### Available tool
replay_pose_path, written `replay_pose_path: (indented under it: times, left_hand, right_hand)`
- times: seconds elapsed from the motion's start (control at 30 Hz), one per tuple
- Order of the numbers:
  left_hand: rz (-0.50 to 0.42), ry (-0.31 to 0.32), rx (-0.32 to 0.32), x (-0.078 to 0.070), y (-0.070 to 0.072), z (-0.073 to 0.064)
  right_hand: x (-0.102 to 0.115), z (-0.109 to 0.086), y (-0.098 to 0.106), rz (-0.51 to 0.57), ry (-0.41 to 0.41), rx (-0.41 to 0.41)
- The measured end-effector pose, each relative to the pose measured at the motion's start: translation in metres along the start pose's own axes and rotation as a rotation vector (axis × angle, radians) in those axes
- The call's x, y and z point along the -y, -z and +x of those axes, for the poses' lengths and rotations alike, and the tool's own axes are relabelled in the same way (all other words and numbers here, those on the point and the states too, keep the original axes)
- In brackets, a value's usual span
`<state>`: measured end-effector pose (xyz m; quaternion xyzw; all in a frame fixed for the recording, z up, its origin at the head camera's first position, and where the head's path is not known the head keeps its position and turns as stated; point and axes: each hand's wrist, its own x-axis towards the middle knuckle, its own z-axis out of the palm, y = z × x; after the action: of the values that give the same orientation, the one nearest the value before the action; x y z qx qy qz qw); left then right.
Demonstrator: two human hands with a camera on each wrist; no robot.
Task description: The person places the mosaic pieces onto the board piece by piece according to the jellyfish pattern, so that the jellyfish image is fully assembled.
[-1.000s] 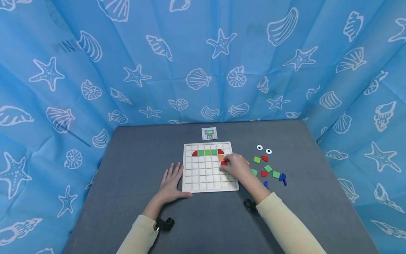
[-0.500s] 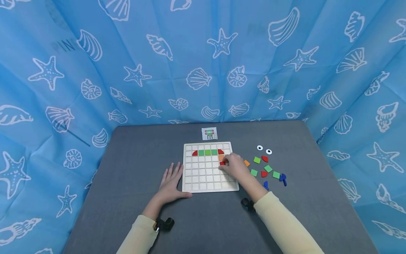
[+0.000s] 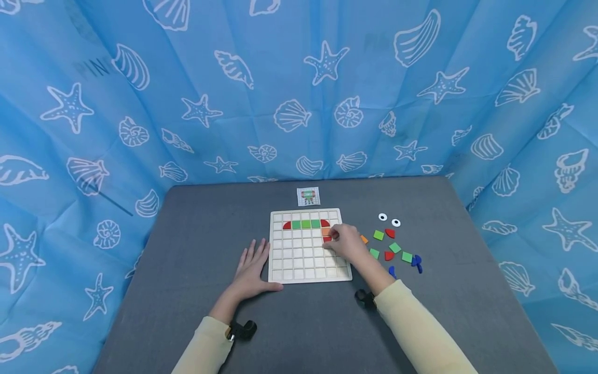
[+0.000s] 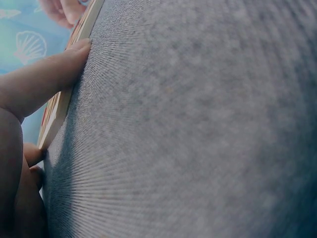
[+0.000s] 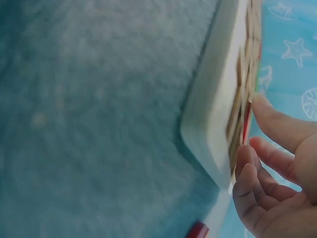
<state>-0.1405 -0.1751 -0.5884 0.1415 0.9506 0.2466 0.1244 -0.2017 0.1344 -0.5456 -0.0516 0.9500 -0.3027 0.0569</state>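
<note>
A pale wooden grid board [image 3: 301, 265] lies flat on the table. One row holds red quarter-round tiles at both ends, with green tiles [image 3: 306, 224] between them. Below the right end sits an orange tile [image 3: 325, 232]. My right hand [image 3: 348, 241] pinches a red tile [image 3: 327, 240] by its edges, just below the orange one; the right wrist view shows this red tile [image 5: 246, 121] down among the grid cells between thumb and fingertip. My left hand [image 3: 252, 270] lies spread along the board's left side, its thumb [image 4: 74, 57] against the front edge near the corner.
Right of the board lie loose tiles: green squares [image 3: 407, 257], red quarter-rounds [image 3: 389, 256], an orange piece [image 3: 364, 239] and blue pieces [image 3: 417, 261]. Two white eye discs [image 3: 382, 217] are behind them. A small picture card [image 3: 308, 196] lies beyond the board. A blue shell-patterned curtain [image 3: 289, 140] surrounds the table.
My right hand has brought the red tile slightly back and left, flatter into the cell below the orange tile. The left hand has stayed in place.
</note>
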Motion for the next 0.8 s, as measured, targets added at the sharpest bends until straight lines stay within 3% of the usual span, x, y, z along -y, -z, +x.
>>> replay_pose_path:
  times: [0.37, 0.8]
  left_hand:
    - [-0.008, 0.003, -0.008, -0.001, -0.001, 0.000]
    - [-0.002, 0.007, -0.011, -0.002, -0.001, 0.000]
  right_hand:
    - [-0.015, -0.020, 0.040, -0.006, 0.023, -0.104]
    - [-0.062, -0.046, 0.082, 0.003, -0.010, -0.186]
